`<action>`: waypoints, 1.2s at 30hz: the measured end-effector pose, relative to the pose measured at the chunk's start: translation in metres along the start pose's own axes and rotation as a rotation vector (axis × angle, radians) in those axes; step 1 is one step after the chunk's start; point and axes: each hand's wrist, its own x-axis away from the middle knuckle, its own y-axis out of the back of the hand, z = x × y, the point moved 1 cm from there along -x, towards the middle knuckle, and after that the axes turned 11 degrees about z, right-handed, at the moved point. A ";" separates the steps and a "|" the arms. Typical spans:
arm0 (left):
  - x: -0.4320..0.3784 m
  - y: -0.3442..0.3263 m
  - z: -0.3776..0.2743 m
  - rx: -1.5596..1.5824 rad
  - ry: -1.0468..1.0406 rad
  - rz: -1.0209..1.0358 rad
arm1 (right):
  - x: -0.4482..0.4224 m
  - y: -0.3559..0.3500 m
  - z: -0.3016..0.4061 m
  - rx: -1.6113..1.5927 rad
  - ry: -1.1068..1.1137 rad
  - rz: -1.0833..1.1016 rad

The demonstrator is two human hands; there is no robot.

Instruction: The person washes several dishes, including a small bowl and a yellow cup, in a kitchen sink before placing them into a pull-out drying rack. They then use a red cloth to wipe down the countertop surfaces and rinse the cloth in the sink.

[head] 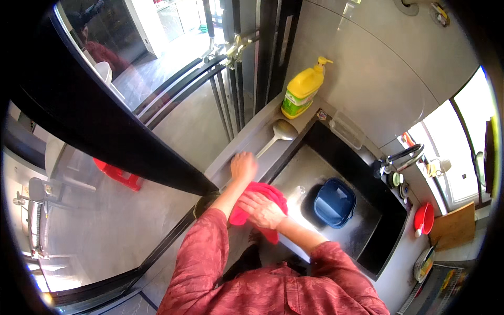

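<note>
The fingers of my left hand (243, 167) are curled at the handle of a metal ladle (285, 130), whose bowl rests on the grey ledge behind the sink. Slight blur hides the exact hold. Below it, my right hand (261, 210) lies over a bunched pinkish-red cloth (275, 193), its fingers spread across the folds; one end of the cloth hangs down. A blue plastic basin (334, 202) sits in the dark sink (364, 230) to the right. A yellow pump bottle (302, 92) stands upright beyond the ladle's bowl.
A clear plastic tray (346, 129) lies along the sink's back edge near the faucet (397, 159). Farther right are a red bowl (424, 219), a wooden board (453, 228) and a wire rack (433, 289). A dark-framed glass door (130, 118) stands close on the left.
</note>
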 end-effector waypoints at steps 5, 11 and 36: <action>0.014 0.028 0.004 0.206 -0.062 -0.039 | -0.035 0.004 -0.027 0.031 0.010 0.023; 0.070 0.078 0.016 0.329 -0.016 -0.069 | -0.066 0.022 -0.084 0.035 -0.231 -0.203; 0.094 0.042 0.044 0.428 0.218 0.032 | 0.164 0.048 -0.126 -1.159 -0.807 -1.123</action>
